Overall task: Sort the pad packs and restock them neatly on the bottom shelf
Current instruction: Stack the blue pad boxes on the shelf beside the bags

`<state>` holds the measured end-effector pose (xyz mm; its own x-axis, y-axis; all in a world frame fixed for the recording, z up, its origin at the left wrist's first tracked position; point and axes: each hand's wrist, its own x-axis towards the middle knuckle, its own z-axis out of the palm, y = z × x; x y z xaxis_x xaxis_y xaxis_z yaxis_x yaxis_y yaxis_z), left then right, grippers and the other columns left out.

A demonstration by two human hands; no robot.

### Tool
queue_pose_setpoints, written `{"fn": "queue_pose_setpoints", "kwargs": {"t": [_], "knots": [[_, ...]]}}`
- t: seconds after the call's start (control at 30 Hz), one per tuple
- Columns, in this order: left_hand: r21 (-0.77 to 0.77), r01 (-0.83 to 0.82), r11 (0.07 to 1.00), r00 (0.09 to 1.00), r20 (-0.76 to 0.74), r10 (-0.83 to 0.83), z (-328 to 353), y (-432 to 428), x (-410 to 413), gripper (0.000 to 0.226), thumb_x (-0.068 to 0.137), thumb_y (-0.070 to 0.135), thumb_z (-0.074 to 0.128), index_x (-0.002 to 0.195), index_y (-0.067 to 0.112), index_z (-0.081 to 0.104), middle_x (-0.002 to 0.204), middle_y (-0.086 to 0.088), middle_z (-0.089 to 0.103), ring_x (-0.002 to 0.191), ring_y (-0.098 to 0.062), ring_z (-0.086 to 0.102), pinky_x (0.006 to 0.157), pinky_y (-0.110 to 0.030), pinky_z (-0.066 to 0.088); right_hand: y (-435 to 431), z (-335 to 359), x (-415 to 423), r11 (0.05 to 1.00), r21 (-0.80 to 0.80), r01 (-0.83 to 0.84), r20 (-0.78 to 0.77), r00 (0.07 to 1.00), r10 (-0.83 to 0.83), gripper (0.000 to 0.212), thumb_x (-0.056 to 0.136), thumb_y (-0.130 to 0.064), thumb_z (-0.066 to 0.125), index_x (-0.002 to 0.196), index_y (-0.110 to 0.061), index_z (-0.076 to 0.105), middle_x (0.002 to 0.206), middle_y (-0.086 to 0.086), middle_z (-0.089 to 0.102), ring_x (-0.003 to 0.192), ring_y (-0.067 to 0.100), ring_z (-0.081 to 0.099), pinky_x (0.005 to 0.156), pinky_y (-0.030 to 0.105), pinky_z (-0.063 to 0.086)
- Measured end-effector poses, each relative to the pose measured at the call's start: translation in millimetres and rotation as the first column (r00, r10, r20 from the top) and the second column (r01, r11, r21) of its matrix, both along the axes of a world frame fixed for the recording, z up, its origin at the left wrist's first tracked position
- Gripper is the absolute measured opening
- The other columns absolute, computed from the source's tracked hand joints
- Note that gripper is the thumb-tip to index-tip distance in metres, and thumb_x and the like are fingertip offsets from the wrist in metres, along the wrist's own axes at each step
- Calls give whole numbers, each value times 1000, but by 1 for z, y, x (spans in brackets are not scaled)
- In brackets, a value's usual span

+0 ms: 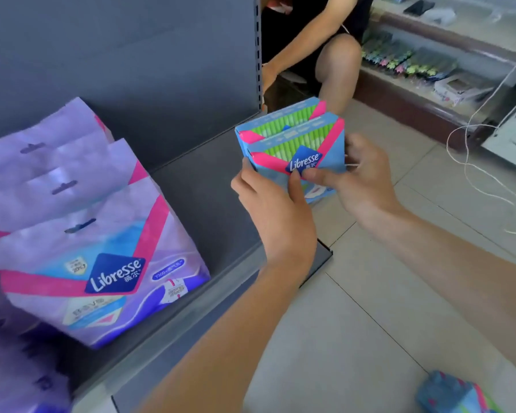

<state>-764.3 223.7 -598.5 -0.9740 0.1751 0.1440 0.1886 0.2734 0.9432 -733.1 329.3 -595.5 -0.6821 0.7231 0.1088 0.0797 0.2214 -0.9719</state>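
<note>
Two blue-and-green Libresse pad packs (292, 135) are held side by side above the right end of the grey bottom shelf (200, 198). My left hand (268, 210) grips them from the left with the thumb on the front face. My right hand (361, 177) holds them from the right, thumb pressed near the logo. Three purple Libresse pad packs (96, 263) stand in a row on the left part of the shelf.
Another blue pack (456, 394) lies on the tiled floor at the lower right. A crouching person (325, 46) is beyond the shelf upright (257, 52). A glass counter (447, 73) and loose white cords (471, 156) are at the right.
</note>
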Motion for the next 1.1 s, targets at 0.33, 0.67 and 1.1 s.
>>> {"fn": "queue_pose_setpoints", "kwargs": {"t": [0.33, 0.67, 1.1], "knots": [[-61, -232, 971, 971, 51, 236, -13, 5, -78, 59, 86, 7, 62, 137, -1, 32, 128, -12, 37, 115, -12, 31, 98, -19, 32, 9, -13, -106, 966, -73, -249, 75, 964, 254, 57, 57, -3, 88, 106, -6, 57, 99, 2, 71, 84, 4, 67, 70, 20, 52], [83, -483, 871, 862, 216, 458, -25, 17, -149, 67, 78, -7, 52, 139, 9, 31, 129, -1, 34, 127, -15, 38, 104, -20, 33, 2, -39, -190, 914, -4, -406, 86, 910, 405, 75, 51, -24, 86, 120, -16, 58, 105, -5, 71, 95, 8, 66, 80, 28, 55], [151, -593, 791, 799, 235, 554, -31, 9, -183, 77, 70, -10, 53, 141, 10, 33, 135, -4, 42, 128, -15, 42, 108, -37, 39, -23, -57, -226, 937, 127, -326, 150, 940, 307, 57, 57, -29, 85, 107, -17, 60, 96, -7, 71, 89, 11, 67, 76, 39, 56]]}}
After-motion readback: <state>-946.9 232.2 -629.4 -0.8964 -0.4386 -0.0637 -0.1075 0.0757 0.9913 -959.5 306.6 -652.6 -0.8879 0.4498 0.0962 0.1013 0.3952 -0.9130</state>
